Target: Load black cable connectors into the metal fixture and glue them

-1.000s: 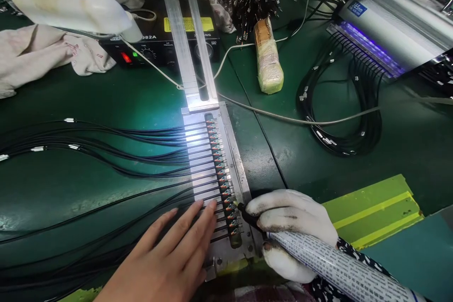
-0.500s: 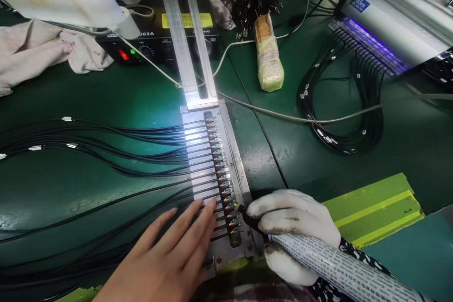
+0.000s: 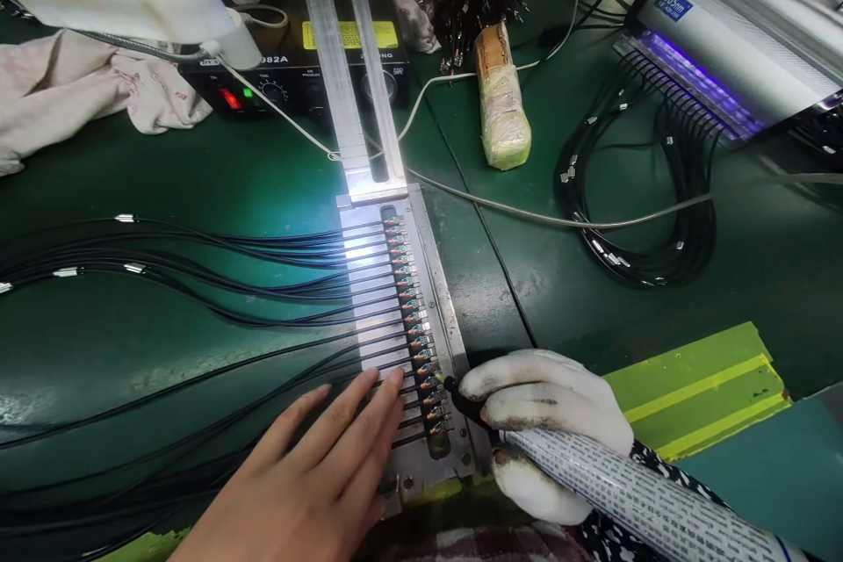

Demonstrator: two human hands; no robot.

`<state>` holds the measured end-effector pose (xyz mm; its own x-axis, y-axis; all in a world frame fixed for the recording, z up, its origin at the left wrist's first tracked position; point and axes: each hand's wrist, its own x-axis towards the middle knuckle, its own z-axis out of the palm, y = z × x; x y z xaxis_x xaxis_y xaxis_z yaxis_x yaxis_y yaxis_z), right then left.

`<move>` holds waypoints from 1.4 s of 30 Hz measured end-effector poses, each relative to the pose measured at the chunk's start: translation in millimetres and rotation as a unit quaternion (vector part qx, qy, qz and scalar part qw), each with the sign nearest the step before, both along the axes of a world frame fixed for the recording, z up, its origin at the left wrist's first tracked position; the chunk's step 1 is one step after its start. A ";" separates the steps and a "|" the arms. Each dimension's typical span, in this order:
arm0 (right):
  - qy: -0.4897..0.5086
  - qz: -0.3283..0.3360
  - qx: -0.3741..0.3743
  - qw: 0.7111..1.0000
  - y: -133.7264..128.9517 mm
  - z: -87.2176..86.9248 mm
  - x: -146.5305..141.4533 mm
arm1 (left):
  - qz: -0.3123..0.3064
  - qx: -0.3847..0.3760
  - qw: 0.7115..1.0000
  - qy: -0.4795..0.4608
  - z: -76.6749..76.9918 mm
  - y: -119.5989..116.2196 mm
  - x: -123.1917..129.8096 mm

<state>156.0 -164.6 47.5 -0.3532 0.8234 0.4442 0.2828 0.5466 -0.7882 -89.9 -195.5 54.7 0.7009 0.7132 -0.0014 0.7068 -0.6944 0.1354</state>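
Note:
My left hand (image 3: 322, 461) is bare and lies flat with its fingers stretched out. Its fingertips rest on thin black cables (image 3: 375, 291) set side by side across a metal fixture (image 3: 453, 342). Stripped cable ends with small coloured wires (image 3: 414, 316) and metal connectors line the fixture's dark slot. My right hand (image 3: 553, 404), in a white glove with dirty fingertips, grips a glue dispensing syringe (image 3: 612, 487) wrapped in printed material. The syringe's black front end and small yellowish tip point at a connector in the lower part of the slot.
The fixture's slotted metal cover (image 3: 333, 70) stands raised at its far end. Behind it sits a black dispenser controller (image 3: 296, 88) beneath a white lamp (image 3: 125, 4). A wrapped block (image 3: 504, 118), coiled cables (image 3: 593, 237) and a silver 365nm lamp unit (image 3: 744, 44) lie to the right.
The syringe tip shifts very slightly along the slot, and its yellowish point shows a little more clearly. My left hand stays in place.

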 end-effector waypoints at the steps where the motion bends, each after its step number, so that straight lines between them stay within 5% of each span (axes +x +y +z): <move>1: -0.001 -0.001 0.000 1.000 0.1 0.1 -0.1 | -0.002 -0.003 1.000 0.003 -0.4 -0.4 -0.4; 42: -0.003 0.010 -0.007 1.000 -2.9 -2.1 2.1 | 0.003 0.003 1.000 0.016 3.2 -1.4 -2.4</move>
